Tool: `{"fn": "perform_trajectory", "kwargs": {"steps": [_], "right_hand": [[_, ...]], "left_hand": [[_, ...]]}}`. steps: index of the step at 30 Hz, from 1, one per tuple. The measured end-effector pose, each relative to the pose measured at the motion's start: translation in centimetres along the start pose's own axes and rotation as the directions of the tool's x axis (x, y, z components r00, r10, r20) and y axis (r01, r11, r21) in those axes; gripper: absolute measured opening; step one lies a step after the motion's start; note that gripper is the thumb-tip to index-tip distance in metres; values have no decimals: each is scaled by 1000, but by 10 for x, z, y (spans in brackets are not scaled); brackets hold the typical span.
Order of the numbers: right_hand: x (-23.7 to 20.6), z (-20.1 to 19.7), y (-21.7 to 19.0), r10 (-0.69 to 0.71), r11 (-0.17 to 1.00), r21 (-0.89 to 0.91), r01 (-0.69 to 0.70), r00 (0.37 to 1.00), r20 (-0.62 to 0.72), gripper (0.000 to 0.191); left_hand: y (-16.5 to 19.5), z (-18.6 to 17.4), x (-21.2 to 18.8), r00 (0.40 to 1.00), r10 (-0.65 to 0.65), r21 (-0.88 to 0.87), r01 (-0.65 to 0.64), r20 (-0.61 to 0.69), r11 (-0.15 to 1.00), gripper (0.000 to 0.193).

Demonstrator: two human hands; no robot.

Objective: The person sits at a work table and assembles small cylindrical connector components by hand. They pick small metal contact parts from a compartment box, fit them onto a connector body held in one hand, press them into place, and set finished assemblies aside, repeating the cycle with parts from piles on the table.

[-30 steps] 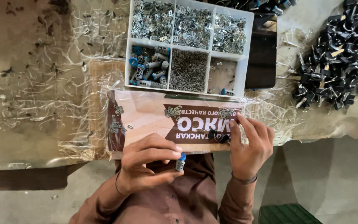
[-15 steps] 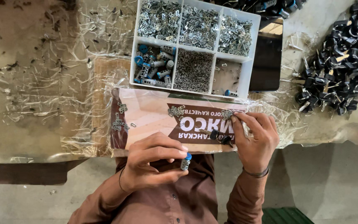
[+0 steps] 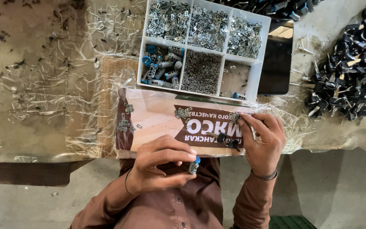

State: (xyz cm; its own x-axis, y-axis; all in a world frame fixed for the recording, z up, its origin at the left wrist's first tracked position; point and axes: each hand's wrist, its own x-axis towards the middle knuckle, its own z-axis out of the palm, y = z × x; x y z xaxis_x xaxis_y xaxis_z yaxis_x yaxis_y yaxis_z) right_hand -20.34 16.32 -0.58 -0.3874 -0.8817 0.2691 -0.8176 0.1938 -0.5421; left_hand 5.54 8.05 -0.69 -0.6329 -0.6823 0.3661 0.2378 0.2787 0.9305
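**Right fingertips creep up onto the clips**

Since a second ago the right hand [image 3: 261,142] has shifted its fingertips up to a small heap of metal clips [image 3: 234,117] on the printed cardboard sheet [image 3: 157,118], fingers together there. Below that sheet's near edge, the left hand [image 3: 159,169] pinches a small blue-capped cylinder [image 3: 194,165]. Beyond the sheet sits the white compartment tray [image 3: 257,74]; right of it, a black parts pile [image 3: 350,80].

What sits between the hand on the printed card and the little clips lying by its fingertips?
Nothing visible. The right hand rests on the printed card, fingertips right beside a small cluster of metal clips, with a small black part under its thumb. The left hand holds a small blue-capped cylinder apart from them.
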Motion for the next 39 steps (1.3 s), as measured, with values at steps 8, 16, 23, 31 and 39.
{"fn": "perform_trajectory", "kwargs": {"steps": [8, 16, 23, 31, 39], "right_hand": [[-5, 7, 11, -101, 995, -15, 100, 993, -68, 14], [-16, -3, 24, 169, 867, 486, -110, 983, -78, 10], [-62, 0, -47, -50, 886, 453, 96, 992, -113, 13], [-72, 11, -86, 70, 723, 689, 54, 986, -150, 10], [-74, 7, -84, -26, 889, 454, 59, 996, -80, 16]], "left_hand": [[0, 0, 1, 1000, 3, -8, -3, 4, 1000, 42], [-1, 3, 1, 1000, -13, 10, 13, 7, 1000, 41], [-4, 6, 0, 1000, -8, 34, 8, 9, 999, 41], [1, 7, -3, 998, 50, 89, -46, -39, 995, 41], [4, 8, -3, 993, 112, 204, -101, -43, 974, 39]]}}
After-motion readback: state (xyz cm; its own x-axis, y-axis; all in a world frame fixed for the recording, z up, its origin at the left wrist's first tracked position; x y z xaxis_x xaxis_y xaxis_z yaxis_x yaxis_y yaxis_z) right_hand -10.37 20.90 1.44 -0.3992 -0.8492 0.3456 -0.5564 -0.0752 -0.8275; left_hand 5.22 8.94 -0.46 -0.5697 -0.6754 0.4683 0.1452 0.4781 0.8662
